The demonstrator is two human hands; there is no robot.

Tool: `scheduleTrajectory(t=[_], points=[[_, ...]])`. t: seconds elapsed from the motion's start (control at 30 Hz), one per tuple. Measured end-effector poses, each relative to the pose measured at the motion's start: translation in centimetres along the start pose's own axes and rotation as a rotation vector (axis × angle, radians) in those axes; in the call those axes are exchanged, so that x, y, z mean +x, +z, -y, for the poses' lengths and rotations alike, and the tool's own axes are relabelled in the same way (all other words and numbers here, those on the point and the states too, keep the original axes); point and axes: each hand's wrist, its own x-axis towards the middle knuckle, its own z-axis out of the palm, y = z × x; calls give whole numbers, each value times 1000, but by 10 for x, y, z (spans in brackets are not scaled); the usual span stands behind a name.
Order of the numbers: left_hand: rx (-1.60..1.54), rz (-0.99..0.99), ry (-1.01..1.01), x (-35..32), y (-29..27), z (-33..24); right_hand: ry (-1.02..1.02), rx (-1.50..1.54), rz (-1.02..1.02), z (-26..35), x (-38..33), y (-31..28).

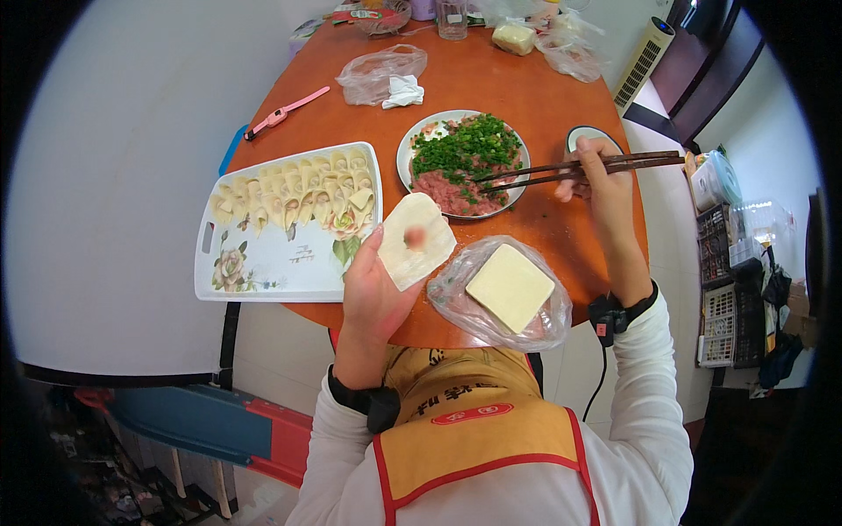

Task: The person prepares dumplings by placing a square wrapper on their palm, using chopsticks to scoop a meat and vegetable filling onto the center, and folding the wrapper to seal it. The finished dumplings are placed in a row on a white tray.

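Observation:
A wonton wrapper [402, 256] with a small dab of pink meat at its centre lies across the fingers of my left hand [368, 285]. My right hand [601, 180] grips dark wooden chopsticks [605, 165], whose tips reach into the plate of filling. That white plate [405, 167] holds pink minced meat [447, 193] with chopped green onion [465, 145] heaped over it. Close to me, a stack of square wrappers [510, 289] rests on a clear plastic bag [456, 294]. To the left, a flowered white tray [272, 285] carries rows of folded wontons [298, 188].
A small bowl [596, 136] sits partly behind my right hand. Farther back are a crumpled plastic bag [373, 74], a white tissue [403, 91], a pink watch [285, 114] and a glass [453, 19]. A cable [603, 377] hangs from my right wrist band.

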Motion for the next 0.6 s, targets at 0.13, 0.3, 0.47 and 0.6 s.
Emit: scheduleTrajectory(t=[0.13, 0.3, 0.47, 0.6], points=[[29, -10, 5, -1, 4, -1, 11, 44, 99, -13, 2, 19], [49, -40, 38, -4, 2, -7, 141, 118, 212, -36, 10, 46], [22, -33, 51, -9, -4, -12, 130, 49, 181, -30, 11, 23], [53, -24, 48, -7, -1, -10, 10, -36, 150, -12, 3, 0]])
